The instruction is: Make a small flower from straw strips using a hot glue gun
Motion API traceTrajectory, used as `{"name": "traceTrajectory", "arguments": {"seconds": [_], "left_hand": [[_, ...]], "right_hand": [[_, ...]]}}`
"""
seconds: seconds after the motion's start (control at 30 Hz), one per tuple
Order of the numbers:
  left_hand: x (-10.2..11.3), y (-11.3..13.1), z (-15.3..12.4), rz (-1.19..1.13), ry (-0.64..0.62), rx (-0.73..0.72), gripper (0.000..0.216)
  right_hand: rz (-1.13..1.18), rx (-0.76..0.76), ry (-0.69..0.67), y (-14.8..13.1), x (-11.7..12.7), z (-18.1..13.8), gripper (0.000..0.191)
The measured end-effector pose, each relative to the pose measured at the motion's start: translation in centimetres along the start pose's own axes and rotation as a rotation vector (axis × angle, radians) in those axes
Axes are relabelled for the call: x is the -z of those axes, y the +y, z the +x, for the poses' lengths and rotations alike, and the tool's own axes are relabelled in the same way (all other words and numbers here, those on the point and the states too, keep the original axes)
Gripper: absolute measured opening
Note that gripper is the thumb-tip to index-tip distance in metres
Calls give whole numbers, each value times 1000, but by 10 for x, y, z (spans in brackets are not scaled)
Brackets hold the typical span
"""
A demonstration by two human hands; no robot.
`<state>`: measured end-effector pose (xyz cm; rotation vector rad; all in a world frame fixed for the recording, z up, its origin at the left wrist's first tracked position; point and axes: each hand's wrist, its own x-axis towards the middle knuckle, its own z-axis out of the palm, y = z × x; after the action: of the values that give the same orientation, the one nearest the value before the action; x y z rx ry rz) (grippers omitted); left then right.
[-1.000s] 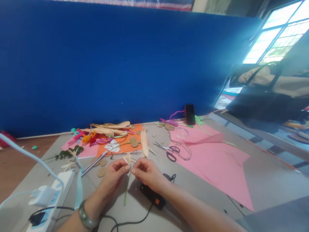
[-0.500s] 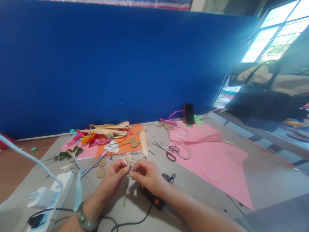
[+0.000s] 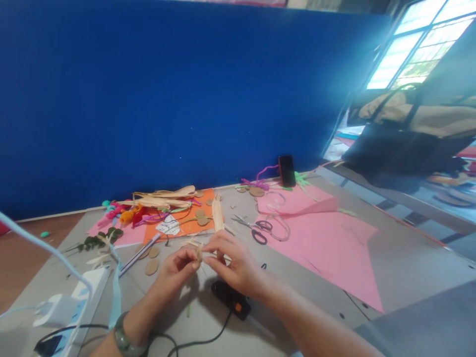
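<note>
My left hand (image 3: 175,271) and my right hand (image 3: 233,263) meet above the grey table (image 3: 390,277). Both pinch a small bundle of pale dried-leaf strips (image 3: 197,249) between thumb and fingertips. A green stem (image 3: 188,310) from the bundle shows below my left hand. My left wrist wears a green bangle (image 3: 124,342). Under my right hand lies a black glue gun (image 3: 231,299) with an orange trigger and a black cord.
Scissors (image 3: 253,229) lie on the table beside large pink paper (image 3: 327,238). An orange sheet (image 3: 186,223) holds leaf strips, cardboard discs and coloured pipe cleaners (image 3: 122,214). A white power strip (image 3: 70,307) is at left; a phone (image 3: 286,170) leans on the blue wall.
My hands drew closer together and my right fingers closed over the top of the strip bundle. The view shifted slightly to the right and up.
</note>
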<state>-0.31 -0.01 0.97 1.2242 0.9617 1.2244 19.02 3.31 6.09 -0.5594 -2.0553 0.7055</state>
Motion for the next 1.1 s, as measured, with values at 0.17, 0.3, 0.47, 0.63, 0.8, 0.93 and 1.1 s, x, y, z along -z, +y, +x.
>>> {"name": "traceTrajectory", "arguments": {"seconds": [0.17,0.3,0.47,0.63,0.8,0.93,1.1], "left_hand": [[-4,4,-2,28,-67,9,16],[-7,9,-3,24,-72,4,17],[-8,9,-6,38,-24,66,19],[-5,5,-7,46,-18,125,21],[-5,8,-7,29,-20,110,20],[-6,11,-6,49,-21,100,21],[-8,14,-6,26,-35,138,22]], "right_hand": [[-27,3,-47,1,1,0,13],[-53,-14,-69,0,1,1,14],[-67,-31,-84,2,1,0,13],[-58,-22,-85,1,1,0,13],[-78,-22,-125,1,2,2,12],[-110,-26,-139,2,2,2,12],[-112,-23,-143,1,1,3,15]]}}
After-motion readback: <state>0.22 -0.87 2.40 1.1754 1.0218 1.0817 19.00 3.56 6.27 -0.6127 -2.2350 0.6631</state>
